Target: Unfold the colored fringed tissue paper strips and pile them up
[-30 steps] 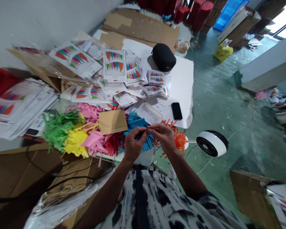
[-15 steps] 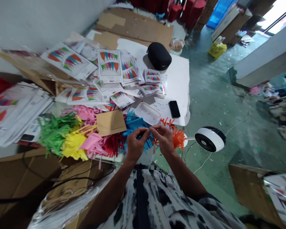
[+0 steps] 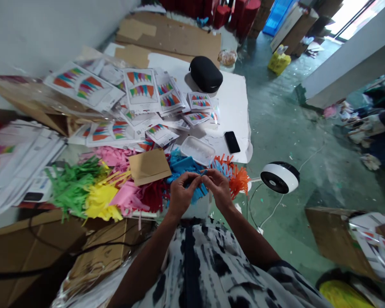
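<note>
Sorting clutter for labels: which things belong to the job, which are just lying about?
Job: left hand, right hand, blue fringed paper, orange fringed paper.
Lying about: black oval case, black smartphone, white round fan.

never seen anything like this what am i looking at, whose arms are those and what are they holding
These pictures come from one camera worn on a person's head, looking forward and down, so the arms at the bottom are that person's own. The bare left hand and right hand meet and seem to pinch a small piece of blue paper, though it is too small to see clearly. Beside them lie blue fringed paper and orange fringed paper. Further along the work surface are printed sheets showing colored bunting, a black case and a phone.
</note>
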Demonstrator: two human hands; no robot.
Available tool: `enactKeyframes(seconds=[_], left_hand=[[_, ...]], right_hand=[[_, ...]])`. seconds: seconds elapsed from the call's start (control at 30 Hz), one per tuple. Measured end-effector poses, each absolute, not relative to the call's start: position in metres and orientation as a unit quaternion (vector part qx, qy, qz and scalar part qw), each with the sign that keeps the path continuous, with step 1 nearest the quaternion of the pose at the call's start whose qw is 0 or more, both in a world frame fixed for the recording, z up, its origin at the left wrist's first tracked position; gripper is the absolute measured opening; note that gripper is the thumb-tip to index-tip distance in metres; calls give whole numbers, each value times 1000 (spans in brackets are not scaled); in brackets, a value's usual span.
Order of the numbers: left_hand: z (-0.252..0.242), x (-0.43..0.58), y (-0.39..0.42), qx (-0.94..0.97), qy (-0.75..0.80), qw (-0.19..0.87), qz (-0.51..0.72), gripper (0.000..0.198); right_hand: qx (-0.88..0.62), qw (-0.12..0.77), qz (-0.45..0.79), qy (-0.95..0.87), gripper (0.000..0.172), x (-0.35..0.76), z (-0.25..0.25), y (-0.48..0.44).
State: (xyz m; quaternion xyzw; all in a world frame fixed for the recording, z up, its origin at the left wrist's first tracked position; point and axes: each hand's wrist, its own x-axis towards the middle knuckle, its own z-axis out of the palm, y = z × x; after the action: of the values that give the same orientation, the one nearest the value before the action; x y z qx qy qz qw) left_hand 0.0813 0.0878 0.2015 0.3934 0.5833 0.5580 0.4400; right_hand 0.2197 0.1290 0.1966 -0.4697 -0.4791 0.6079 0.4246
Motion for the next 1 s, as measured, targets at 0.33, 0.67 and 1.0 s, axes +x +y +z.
enactKeyframes(seconds=[0.33, 0.67, 1.0], left_hand=[[164, 57, 45, 505, 551, 532, 398, 39], [115, 68, 7, 517, 542, 575, 330, 44], [71, 71, 9, 583, 599, 464, 295, 24]], right_hand=[[-532, 399, 600, -445, 26, 220, 172, 88], [-550, 333, 585, -495, 37, 249, 140, 53], [-596, 353, 146, -706, 32, 300, 136, 110]])
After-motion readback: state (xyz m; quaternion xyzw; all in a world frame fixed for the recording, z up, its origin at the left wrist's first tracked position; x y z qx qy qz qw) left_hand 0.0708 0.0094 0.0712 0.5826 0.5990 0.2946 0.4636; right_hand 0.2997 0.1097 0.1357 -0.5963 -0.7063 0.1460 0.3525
